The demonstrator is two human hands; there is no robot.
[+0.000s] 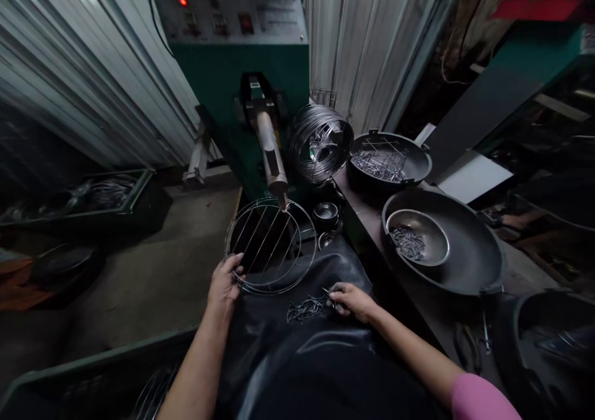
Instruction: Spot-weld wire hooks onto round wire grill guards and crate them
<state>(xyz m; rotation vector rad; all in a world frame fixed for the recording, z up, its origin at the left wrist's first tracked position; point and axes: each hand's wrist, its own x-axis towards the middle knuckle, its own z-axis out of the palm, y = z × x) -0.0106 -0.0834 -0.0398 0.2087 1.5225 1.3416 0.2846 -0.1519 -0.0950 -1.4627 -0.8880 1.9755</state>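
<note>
Wire rack (265,240), left fingers (233,261) gripping its rim, far edge near machine tip (283,205), right fingers (339,297) pinching wire piece (326,291)

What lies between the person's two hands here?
The head view shows, from left hand to right hand: the near rim of the round wire rack, then a loose pile of small bent wires on the dark sheet.

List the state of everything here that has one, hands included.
Red indicator light: lit
Round wire grid: held up, tilted
Left hand: gripping the grid's rim
Right hand: pinching thin wire
Metal bowl: partly filled
Large pan: holding the bowl
Wire coil: wound, on edge
</note>
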